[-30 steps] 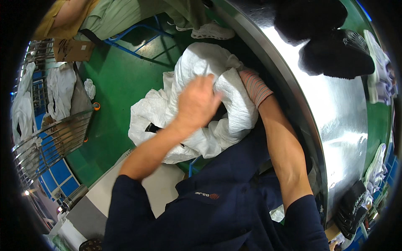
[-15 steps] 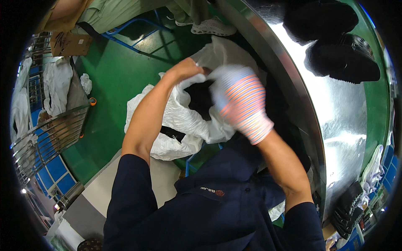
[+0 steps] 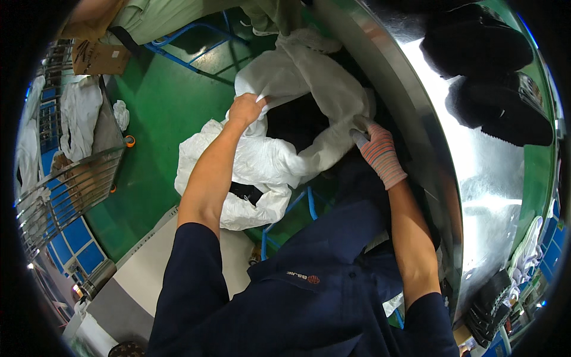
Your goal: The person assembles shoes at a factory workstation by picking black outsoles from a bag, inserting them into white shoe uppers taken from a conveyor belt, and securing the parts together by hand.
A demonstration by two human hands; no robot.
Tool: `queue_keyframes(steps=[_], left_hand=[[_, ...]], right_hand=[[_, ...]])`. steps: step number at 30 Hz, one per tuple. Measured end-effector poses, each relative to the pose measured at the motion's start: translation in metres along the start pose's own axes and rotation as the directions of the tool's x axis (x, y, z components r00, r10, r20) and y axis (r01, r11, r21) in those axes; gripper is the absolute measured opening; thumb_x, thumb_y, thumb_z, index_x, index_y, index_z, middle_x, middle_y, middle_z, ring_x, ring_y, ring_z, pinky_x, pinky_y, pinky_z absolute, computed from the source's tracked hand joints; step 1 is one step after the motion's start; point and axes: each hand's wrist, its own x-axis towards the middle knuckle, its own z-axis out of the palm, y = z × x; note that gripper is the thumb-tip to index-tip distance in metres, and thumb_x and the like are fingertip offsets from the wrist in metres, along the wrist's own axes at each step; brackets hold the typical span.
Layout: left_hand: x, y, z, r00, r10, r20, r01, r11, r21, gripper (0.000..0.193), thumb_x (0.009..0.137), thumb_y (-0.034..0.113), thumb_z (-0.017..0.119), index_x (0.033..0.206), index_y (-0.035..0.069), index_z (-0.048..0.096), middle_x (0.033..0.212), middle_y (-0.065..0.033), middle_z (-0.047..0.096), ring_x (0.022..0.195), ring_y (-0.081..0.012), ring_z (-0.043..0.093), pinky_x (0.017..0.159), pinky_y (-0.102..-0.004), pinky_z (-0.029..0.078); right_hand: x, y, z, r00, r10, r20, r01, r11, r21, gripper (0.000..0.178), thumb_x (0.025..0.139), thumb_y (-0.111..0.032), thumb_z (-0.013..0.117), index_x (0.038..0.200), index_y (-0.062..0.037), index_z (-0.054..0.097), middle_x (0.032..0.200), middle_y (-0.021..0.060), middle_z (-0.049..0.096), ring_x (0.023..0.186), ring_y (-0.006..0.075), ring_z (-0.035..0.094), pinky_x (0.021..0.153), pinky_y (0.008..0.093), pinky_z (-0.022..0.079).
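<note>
A large white sack point(image 3: 276, 74) hangs with its mouth spread wide, and dark contents point(image 3: 297, 122) show inside. My bare left hand point(image 3: 245, 110) is closed on the left side of its rim. On the right side of the rim, my right hand point(image 3: 376, 146), in a striped orange and grey glove, grips the fabric with its fingers. Just below lies a second white bag point(image 3: 250, 208), crumpled, with something black in its opening. What the dark contents are cannot be made out.
At right a shiny metal table point(image 3: 476, 196) carries black fuzzy shoe-like items point(image 3: 499, 101). A wire cart point(image 3: 71, 190) with white cloths stands left, near a cardboard box point(image 3: 100, 58). Across from me, a person in green trousers point(image 3: 178, 21) sits on a blue-framed seat.
My hands have moved apart, the right one swinging right and down. The sack's mouth has widened from a bunched shape into a broad ring.
</note>
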Motion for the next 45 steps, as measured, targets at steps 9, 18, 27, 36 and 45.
queue_keyframes(steps=[9,18,27,36,45], left_hand=[[-0.028,0.043,0.033,0.788,0.531,-0.311,-0.372,0.814,0.446,0.023,0.088,0.016,0.069,0.109,0.007,0.072,0.107,-0.0198,0.069,0.106,-0.0384,0.065,0.086,-0.0432,0.054],[-0.052,0.034,0.16,0.896,0.271,0.351,-0.414,0.795,0.444,0.049,0.096,0.028,0.058,0.14,0.006,0.057,0.106,-0.0121,0.076,0.101,-0.0342,0.071,0.104,-0.0475,0.043],[-0.174,-0.033,0.23,0.799,-0.225,0.557,-0.034,0.909,0.415,0.068,0.094,0.024,0.062,0.156,0.008,0.04,0.119,-0.0164,0.074,0.106,-0.032,0.074,0.088,-0.0534,0.054],[-0.126,0.001,0.235,0.97,0.188,-0.154,-0.198,0.979,-0.051,0.036,0.083,0.017,0.073,0.114,0.0,0.064,0.103,-0.0202,0.065,0.1,-0.0423,0.063,0.089,-0.0514,0.053],[-0.037,-0.021,0.251,0.943,-0.328,0.057,0.324,0.865,-0.382,0.083,0.074,0.016,0.082,0.147,0.001,0.047,0.142,-0.0272,0.057,0.131,-0.0379,0.057,0.111,-0.0414,0.046]], right_hand=[[-0.169,-0.134,-0.168,0.786,-0.51,-0.349,0.534,0.845,-0.032,0.023,0.098,-0.009,0.059,0.112,0.0066,0.067,0.107,0.0249,0.072,0.097,0.0348,0.071,0.09,0.0418,0.055],[-0.218,-0.066,-0.179,0.774,-0.045,-0.632,-0.204,0.926,-0.316,0.06,0.106,-0.041,0.053,0.148,0.0014,0.047,0.155,0.0208,0.044,0.144,0.037,0.043,0.119,0.0478,0.036],[-0.21,-0.068,-0.177,0.765,-0.071,-0.64,-0.204,0.916,-0.346,0.064,0.106,-0.048,0.053,0.148,-0.0005,0.047,0.154,0.0201,0.046,0.144,0.0354,0.044,0.117,0.046,0.038],[-0.213,-0.066,-0.176,0.762,-0.096,-0.64,-0.199,0.906,-0.374,0.064,0.106,-0.048,0.052,0.148,0.0007,0.047,0.154,0.0211,0.047,0.14,0.0362,0.048,0.113,0.0444,0.041],[-0.217,-0.071,-0.178,0.779,-0.073,-0.623,-0.286,0.843,-0.455,0.066,0.107,-0.05,0.048,0.147,0.0021,0.047,0.152,0.022,0.048,0.142,0.0384,0.046,0.115,0.0487,0.039]])
